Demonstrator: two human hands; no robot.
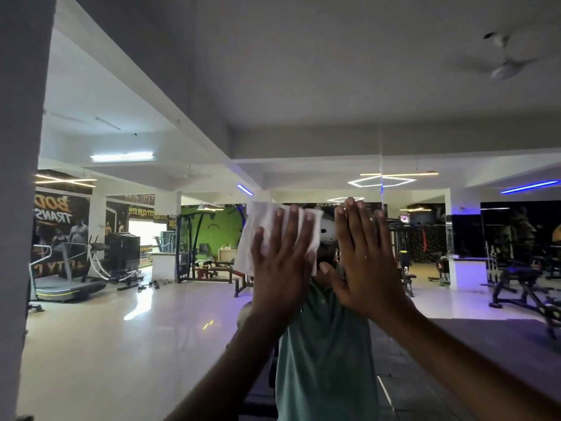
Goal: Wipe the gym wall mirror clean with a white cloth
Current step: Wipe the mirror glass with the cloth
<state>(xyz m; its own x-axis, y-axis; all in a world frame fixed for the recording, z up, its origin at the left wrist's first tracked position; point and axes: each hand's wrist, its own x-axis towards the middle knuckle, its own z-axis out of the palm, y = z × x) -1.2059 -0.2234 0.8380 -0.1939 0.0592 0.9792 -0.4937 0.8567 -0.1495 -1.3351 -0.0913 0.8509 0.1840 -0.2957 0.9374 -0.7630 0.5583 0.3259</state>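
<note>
The gym wall mirror [145, 323] fills almost the whole view and reflects the gym hall. A white cloth [250, 242] lies flat on the glass at head height. My left hand [282, 262] presses on it with straight, spread fingers and covers its right half. Just to the right, my right hand [365, 256] lies flat against the glass with straight fingers and holds nothing. Both forearms rise from the bottom edge. Behind the hands the mirror shows a person in a green shirt, mostly hidden.
A grey wall or pillar [18, 192] borders the mirror on the left. A vertical seam [380, 153] in the glass runs above my right hand. Reflected in the mirror are treadmills [65, 281], weight machines, benches [522, 281] and a ceiling fan [505, 57].
</note>
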